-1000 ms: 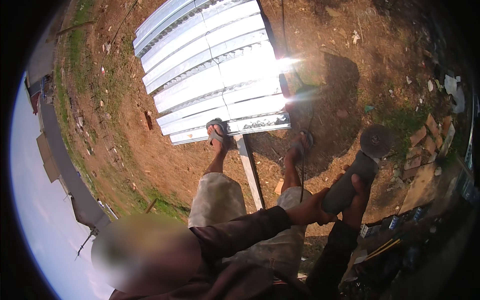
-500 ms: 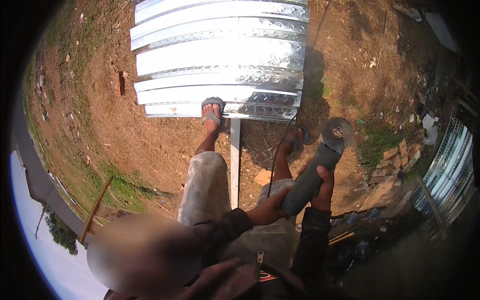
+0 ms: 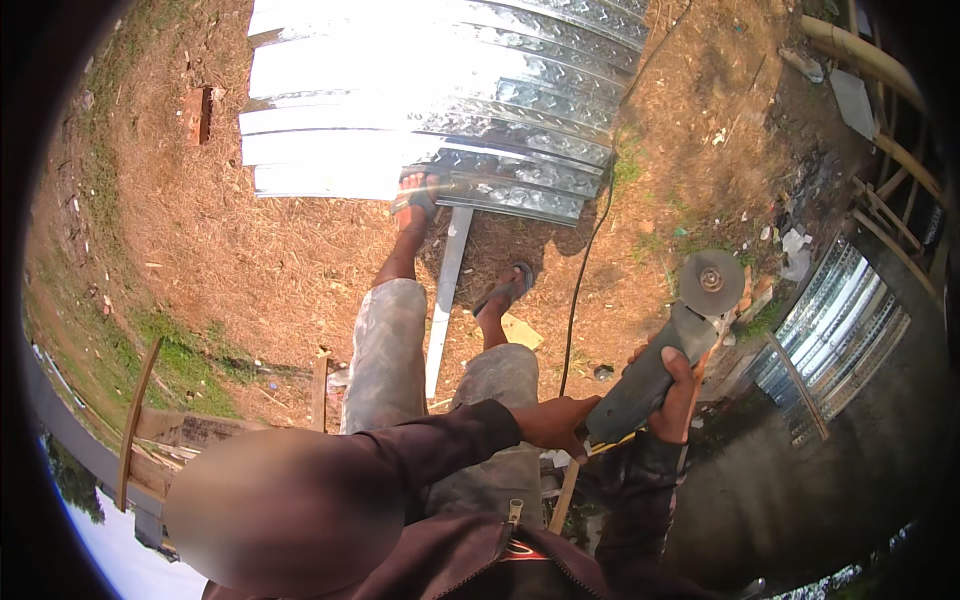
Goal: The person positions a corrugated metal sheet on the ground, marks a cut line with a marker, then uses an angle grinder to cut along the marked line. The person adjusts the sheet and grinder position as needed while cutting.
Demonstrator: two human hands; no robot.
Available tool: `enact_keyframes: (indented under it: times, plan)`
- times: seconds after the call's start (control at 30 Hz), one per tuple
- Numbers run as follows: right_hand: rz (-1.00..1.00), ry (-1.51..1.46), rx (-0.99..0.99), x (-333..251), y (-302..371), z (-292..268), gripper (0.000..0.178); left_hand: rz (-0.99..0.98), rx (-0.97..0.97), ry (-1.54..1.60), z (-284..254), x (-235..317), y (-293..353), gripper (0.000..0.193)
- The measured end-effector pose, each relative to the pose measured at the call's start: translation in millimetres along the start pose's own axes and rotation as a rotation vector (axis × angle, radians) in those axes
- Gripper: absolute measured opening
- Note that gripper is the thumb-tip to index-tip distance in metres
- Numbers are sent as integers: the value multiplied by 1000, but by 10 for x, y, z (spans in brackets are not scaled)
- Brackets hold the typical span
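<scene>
Both my hands hold a grey angle grinder (image 3: 650,375) at waist height, its round disc (image 3: 711,283) pointing up and to the right. My left hand (image 3: 553,420) grips the grinder's rear end, and my right hand (image 3: 678,392) wraps around its body. A black cable (image 3: 580,290) runs from the tool over the dirt toward the shiny corrugated metal sheets (image 3: 450,110) lying ahead. One sandalled foot (image 3: 415,197) stands on the near edge of those sheets; the other (image 3: 507,290) is on the ground beside a narrow metal strip (image 3: 447,290).
A second stack of corrugated sheets (image 3: 838,335) lies at the right near bamboo poles (image 3: 880,70). A red brick (image 3: 198,112) sits at the upper left. Wooden boards and a curved stick (image 3: 150,425) lie at the lower left on grass and bare soil.
The view has swung, so the metal sheets now sit higher and more centred. The grinder stays in both hands, with its disc a little higher on the right.
</scene>
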State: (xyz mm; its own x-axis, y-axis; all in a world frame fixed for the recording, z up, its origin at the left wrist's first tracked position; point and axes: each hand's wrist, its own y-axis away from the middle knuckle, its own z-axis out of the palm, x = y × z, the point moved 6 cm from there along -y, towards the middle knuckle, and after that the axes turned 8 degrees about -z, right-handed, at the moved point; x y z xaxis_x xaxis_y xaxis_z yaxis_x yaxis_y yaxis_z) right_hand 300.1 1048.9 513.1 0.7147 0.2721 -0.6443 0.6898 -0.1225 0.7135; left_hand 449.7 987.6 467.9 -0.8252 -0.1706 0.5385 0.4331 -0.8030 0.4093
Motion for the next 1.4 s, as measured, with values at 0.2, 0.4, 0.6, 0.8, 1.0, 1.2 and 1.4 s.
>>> enact_keyframes:
  times: [0.2, 0.4, 0.6, 0.8, 1.0, 1.2, 1.4]
  plan:
    - [-161, -78, 8, -252, 250, -58, 41, 211, 373, -1087, -590, -111, -47, 17]
    - [-158, -250, 52, -278, 828, -715, 50, 472, 1103, -1419, -1590, 1237, 82, 14]
    - [-172, -564, 12, -209, 923, -797, 55, 675, 1743, -1505, -1682, 2959, 1718, 17]
    - [-88, -902, -340, -351, 739, 173, 54, 1071, 1740, -1688, -844, 3524, 3984, 24]
    - [-138, -816, -449, -506, 657, 1075, 56, 254, 1966, -1618, -1304, 2567, 5020, 33]
    - [25, -498, -256, 279, 120, 1278, 57, -406, 1220, -1323, -2288, 553, 3412, 51]
    - [17, -363, -114, 1117, -312, 1278, 63, -164, 587, 122, -1650, -441, 957, 83]
